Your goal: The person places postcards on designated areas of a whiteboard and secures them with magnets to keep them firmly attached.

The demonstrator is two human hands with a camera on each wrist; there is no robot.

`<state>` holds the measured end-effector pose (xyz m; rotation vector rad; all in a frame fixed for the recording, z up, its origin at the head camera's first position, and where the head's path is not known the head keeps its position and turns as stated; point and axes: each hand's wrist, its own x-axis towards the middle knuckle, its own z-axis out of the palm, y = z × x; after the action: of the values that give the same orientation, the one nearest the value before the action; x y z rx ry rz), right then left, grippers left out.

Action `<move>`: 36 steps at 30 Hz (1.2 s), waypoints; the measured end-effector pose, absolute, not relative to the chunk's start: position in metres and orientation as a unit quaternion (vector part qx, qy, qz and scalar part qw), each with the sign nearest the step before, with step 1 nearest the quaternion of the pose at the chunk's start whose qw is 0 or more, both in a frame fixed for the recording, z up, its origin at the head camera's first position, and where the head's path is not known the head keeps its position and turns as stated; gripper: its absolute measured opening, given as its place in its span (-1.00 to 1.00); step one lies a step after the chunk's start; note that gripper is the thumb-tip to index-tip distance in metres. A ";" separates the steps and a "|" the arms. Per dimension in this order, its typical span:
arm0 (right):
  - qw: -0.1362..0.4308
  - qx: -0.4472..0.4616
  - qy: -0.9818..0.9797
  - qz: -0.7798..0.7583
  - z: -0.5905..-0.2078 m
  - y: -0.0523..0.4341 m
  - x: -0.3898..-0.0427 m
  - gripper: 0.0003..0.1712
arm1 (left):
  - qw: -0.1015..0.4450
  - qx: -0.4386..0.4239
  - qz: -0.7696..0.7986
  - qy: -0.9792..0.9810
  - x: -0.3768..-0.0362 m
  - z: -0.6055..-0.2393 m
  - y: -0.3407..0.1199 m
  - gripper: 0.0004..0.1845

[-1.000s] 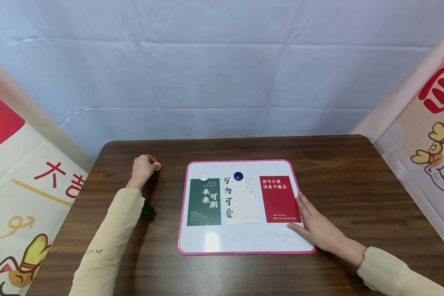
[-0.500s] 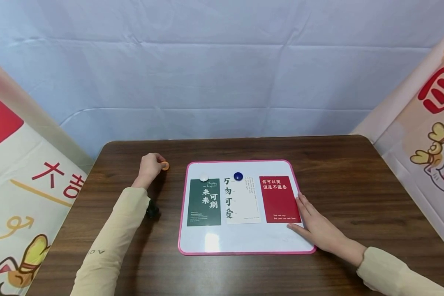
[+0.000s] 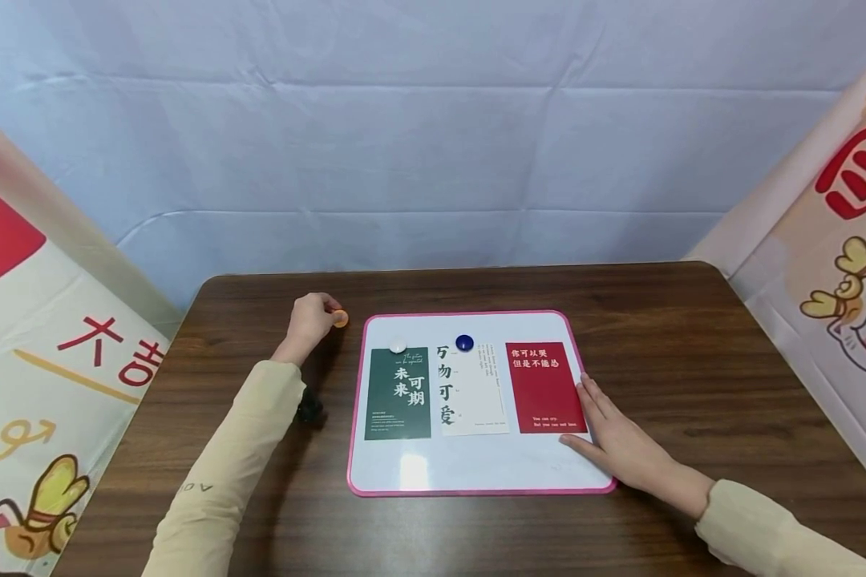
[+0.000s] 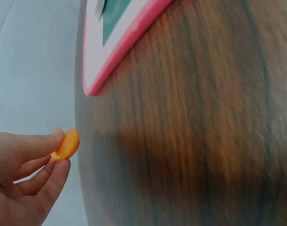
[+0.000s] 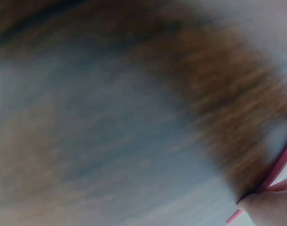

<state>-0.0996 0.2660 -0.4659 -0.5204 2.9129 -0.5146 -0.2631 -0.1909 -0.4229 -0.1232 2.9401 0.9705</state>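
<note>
My left hand (image 3: 310, 324) pinches a round orange magnet (image 4: 67, 145) between thumb and fingertips, off the left side of a pink-edged whiteboard (image 3: 476, 469). My right hand (image 3: 626, 449) rests with straight fingers on the board's right edge, its fingertips beside a red card (image 3: 546, 393). Left of that lie a white card (image 3: 476, 401) and a dark green card (image 3: 390, 409), both printed with Chinese characters. A blue magnet (image 3: 465, 343) sits on the top of the white card, and a white magnet (image 3: 398, 344) at the green card's top edge.
The board lies flat on a dark wooden table (image 3: 476, 533). A pale cloth (image 3: 418, 160) hangs behind the table, with printed cloths at both sides. A small dark object (image 3: 309, 405) shows beside the left wrist.
The left hand has moved to the right with the orange magnet, closer to the whiteboard's upper left corner. The right hand and the cards have stayed in place.
</note>
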 end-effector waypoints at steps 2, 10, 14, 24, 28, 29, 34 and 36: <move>0.072 -0.173 0.967 -0.173 -0.465 0.266 -0.100 0.13 | 0.019 -0.033 0.314 0.949 -0.263 -0.421 -0.187 -0.82; 0.068 -0.173 0.967 -0.175 -0.463 0.265 -0.099 0.13 | 0.019 -0.015 0.335 0.942 -0.262 -0.416 -0.166 -0.84; 0.070 -0.172 0.967 -0.173 -0.463 0.266 -0.100 0.13 | 0.021 -0.007 0.340 0.940 -0.263 -0.414 -0.155 -0.83; 0.071 -0.171 0.967 -0.176 -0.462 0.266 -0.100 0.13 | 0.027 0.010 0.349 0.937 -0.264 -0.409 -0.130 -0.85; 0.071 -0.169 0.967 -0.179 -0.462 0.266 -0.099 0.13 | 0.035 0.009 0.358 0.933 -0.265 -0.408 -0.121 -0.84; 0.071 -0.169 0.967 -0.178 -0.462 0.266 -0.099 0.13 | 0.037 0.009 0.359 0.932 -0.265 -0.408 -0.119 -0.83; 0.075 -0.165 0.968 -0.175 -0.463 0.266 -0.099 0.15 | 0.039 0.021 0.358 0.933 -0.264 -0.406 -0.107 -0.83; 0.077 -0.164 0.968 -0.173 -0.464 0.266 -0.099 0.15 | 0.040 0.027 0.358 0.932 -0.265 -0.406 -0.103 -0.82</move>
<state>-0.0994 0.2658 -0.4641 -0.4915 2.8999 -0.5193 -0.2648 -0.1028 -0.4063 0.0835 2.8569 1.0975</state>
